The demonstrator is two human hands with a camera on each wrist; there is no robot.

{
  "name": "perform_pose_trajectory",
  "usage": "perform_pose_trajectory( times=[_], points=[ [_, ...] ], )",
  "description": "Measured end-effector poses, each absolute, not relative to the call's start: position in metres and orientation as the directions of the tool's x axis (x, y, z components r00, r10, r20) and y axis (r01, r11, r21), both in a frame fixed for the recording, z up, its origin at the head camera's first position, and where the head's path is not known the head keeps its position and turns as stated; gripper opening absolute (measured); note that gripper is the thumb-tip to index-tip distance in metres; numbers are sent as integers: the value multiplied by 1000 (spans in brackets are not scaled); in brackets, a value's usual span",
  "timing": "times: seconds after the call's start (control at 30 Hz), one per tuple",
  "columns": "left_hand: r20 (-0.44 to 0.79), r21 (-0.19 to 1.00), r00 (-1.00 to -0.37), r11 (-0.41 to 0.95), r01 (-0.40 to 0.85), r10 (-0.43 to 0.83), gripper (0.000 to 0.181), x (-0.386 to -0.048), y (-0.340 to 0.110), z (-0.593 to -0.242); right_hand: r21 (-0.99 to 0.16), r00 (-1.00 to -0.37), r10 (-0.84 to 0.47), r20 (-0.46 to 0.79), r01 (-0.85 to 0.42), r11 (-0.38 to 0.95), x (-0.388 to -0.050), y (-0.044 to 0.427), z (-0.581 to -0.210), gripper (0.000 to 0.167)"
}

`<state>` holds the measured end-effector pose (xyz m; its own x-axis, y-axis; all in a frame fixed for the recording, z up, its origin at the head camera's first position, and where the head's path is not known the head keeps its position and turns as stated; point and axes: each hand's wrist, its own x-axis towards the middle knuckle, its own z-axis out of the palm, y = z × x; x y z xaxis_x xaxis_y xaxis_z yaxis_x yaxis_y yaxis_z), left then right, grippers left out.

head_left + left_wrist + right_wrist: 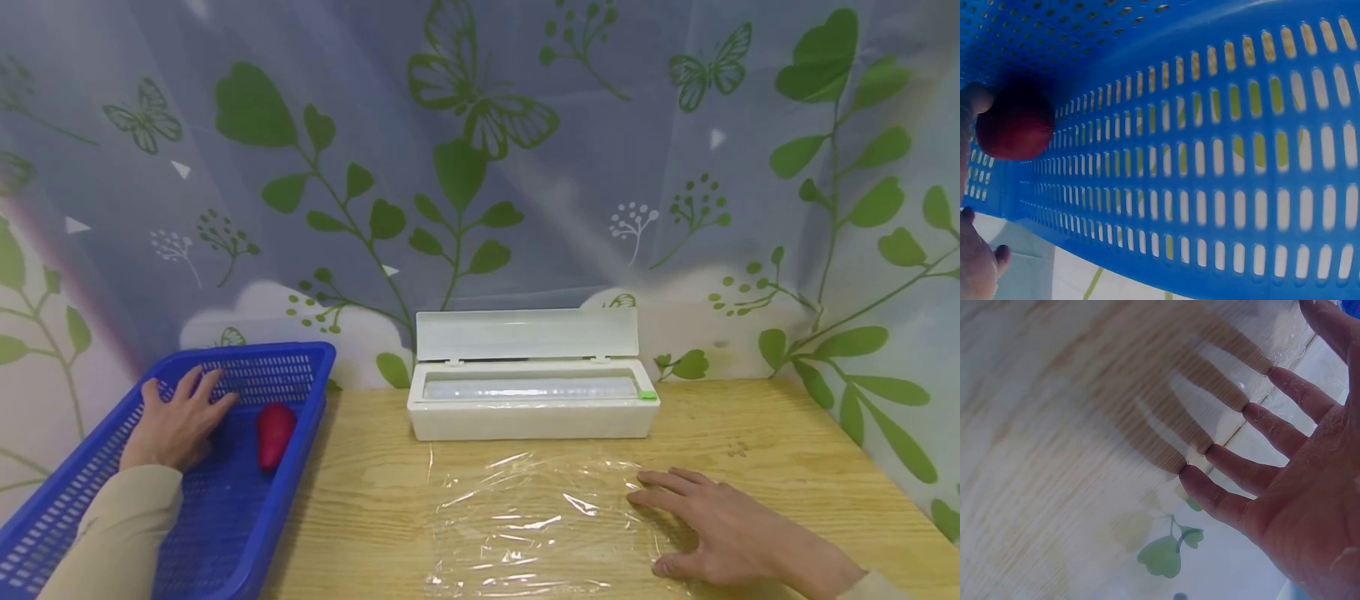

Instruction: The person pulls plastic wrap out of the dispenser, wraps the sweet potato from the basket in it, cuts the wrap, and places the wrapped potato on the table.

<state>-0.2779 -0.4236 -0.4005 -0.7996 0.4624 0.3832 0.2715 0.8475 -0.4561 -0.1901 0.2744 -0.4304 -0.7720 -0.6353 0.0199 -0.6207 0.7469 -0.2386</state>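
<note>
My left hand (171, 427) reaches down inside the blue basket (296, 492) with its fingers spread. A smooth, red, elongated vegetable (275, 435) lies by the basket's right wall, to the right of that hand. In the left wrist view a dark red rounded thing (1017, 122) sits close to the fingertips; whether it is the same one I cannot tell. On the table a sheet of clear plastic wrap (525, 525) lies spread and wrinkled. My right hand (723, 529) is at its right edge, fingers extended, fingertips meeting the surface in the right wrist view (1297, 462).
A white cling film dispenser box (532, 422) stands at the back of the wooden table (360, 500), lid (525, 335) raised, a film roll (528, 387) inside. A green slider (647, 395) is at its right end. A leaf-patterned curtain (585, 167) hangs behind.
</note>
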Motion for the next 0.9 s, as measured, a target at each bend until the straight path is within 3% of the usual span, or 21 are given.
perform_pose_trajectory(
  times=[0.33,0.67,0.9],
  points=[
    [339,-377,-877,903,207,342,59,-274,-421,-405,-242,-774,-633,19,-618,748,-190,273,-430,71],
    [371,-385,-877,910,154,306,34,-271,-421,-406,-240,-780,-625,20,-611,755,-189,274,-430,71],
    [360,-360,-891,922,140,276,32,-269,-423,-407,-238,-779,-626,27,-614,753,-189,274,-431,71]
  ],
)
